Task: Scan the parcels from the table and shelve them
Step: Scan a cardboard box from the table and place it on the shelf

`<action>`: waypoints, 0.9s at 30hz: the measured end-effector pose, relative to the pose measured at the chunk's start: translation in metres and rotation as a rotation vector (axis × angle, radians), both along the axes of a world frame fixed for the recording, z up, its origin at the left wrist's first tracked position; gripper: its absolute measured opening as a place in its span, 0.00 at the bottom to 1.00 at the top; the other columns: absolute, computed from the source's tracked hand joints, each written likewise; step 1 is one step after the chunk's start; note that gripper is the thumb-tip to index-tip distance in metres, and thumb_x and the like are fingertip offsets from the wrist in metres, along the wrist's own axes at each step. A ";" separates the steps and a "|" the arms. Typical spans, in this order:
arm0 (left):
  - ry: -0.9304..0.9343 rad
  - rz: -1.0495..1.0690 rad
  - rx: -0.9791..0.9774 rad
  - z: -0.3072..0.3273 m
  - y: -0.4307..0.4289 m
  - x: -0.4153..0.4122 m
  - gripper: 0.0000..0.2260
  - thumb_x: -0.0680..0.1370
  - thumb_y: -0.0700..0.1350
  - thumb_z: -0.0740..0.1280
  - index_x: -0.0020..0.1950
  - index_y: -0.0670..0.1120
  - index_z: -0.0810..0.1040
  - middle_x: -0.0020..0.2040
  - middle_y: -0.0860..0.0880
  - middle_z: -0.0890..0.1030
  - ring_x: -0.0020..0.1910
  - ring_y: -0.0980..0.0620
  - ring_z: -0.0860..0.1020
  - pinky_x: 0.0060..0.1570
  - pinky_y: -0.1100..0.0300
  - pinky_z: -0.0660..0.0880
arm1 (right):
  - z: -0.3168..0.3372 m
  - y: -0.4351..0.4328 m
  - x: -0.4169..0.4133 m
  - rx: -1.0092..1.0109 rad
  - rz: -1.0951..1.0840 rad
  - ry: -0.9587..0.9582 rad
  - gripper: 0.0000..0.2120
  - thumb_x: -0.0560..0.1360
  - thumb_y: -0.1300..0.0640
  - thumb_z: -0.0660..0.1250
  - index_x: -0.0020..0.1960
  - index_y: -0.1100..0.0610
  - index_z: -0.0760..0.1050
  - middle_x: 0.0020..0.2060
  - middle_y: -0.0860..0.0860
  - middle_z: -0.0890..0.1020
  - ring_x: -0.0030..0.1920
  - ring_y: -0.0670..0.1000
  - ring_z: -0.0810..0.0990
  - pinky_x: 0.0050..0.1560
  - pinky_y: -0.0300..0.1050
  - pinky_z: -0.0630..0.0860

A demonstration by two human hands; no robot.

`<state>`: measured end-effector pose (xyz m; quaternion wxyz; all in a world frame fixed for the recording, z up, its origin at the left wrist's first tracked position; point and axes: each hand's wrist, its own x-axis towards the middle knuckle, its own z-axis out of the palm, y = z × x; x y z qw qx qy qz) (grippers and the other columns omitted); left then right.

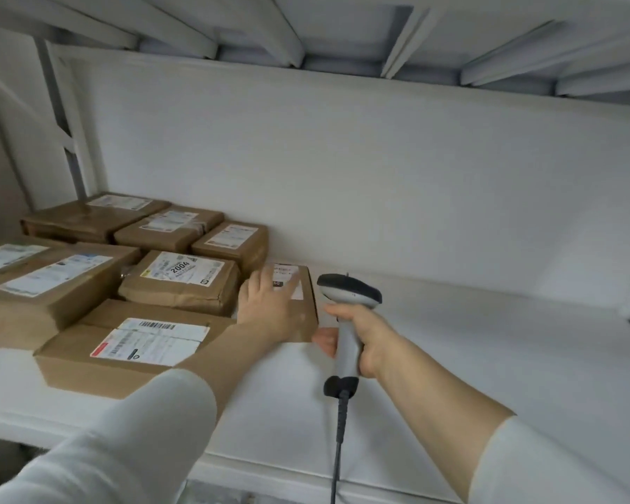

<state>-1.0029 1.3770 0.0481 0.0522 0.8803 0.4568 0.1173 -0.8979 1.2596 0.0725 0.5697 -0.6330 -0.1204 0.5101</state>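
Observation:
A small brown parcel (308, 314) with a white label lies on the white shelf (470, 358), at the right end of a group of parcels. My left hand (270, 303) rests flat on top of it, fingers spread and straight. My right hand (364, 340) grips the handle of a grey and black barcode scanner (348, 296), just right of that parcel. The scanner's head is level with the parcel's label and its cable hangs down past the shelf's front edge.
Several brown parcels with labels fill the left part of the shelf, among them one marked 2004 (182, 281) and a large flat box (131, 351) at the front. A white back wall (379, 176) and another shelf's underside (306, 27) close the space.

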 end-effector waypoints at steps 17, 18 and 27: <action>0.458 -0.157 0.018 -0.033 0.068 0.047 0.29 0.78 0.40 0.60 0.75 0.57 0.55 0.68 0.41 0.65 0.66 0.39 0.66 0.59 0.47 0.73 | -0.005 0.004 0.044 -0.015 -0.056 0.074 0.07 0.74 0.61 0.70 0.50 0.62 0.76 0.40 0.61 0.83 0.37 0.55 0.83 0.35 0.42 0.79; 0.453 -0.126 0.028 -0.036 0.071 0.048 0.28 0.78 0.40 0.60 0.75 0.56 0.55 0.68 0.41 0.65 0.66 0.39 0.66 0.61 0.46 0.71 | -0.005 0.002 0.046 -0.006 -0.055 0.081 0.05 0.74 0.62 0.70 0.48 0.62 0.76 0.39 0.60 0.83 0.37 0.55 0.83 0.36 0.43 0.79; 0.365 -0.230 0.213 -0.025 -0.002 0.088 0.34 0.77 0.38 0.59 0.78 0.55 0.47 0.77 0.38 0.48 0.77 0.41 0.44 0.72 0.37 0.45 | -0.018 -0.058 0.069 0.040 -0.110 0.102 0.17 0.67 0.78 0.68 0.52 0.64 0.73 0.53 0.65 0.82 0.45 0.59 0.84 0.40 0.47 0.82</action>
